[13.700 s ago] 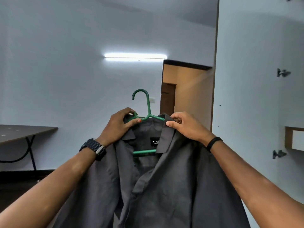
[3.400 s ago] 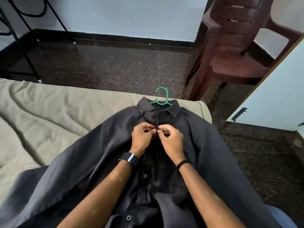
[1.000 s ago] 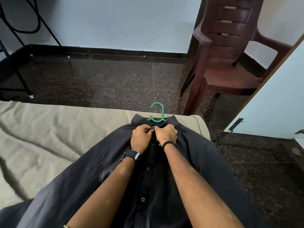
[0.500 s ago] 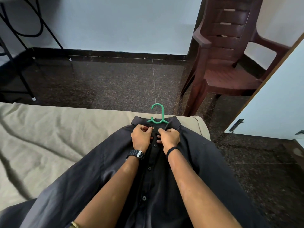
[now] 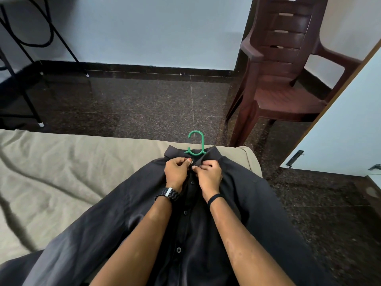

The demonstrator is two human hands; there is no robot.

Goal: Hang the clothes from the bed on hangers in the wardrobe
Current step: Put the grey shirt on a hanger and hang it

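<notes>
No label or writing is legible on the dark grey shirt (image 5: 257, 203), spread front-up on the bed (image 5: 61, 172). Only the green hanger (image 5: 196, 144) hook and neck show above the collar. Left hand (image 5: 177, 174) and right hand (image 5: 209, 176) pinch the top placket.

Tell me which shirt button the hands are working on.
The topmost one just under the collar, pinched between left hand and right hand; the others sit untouched lower down.
</notes>
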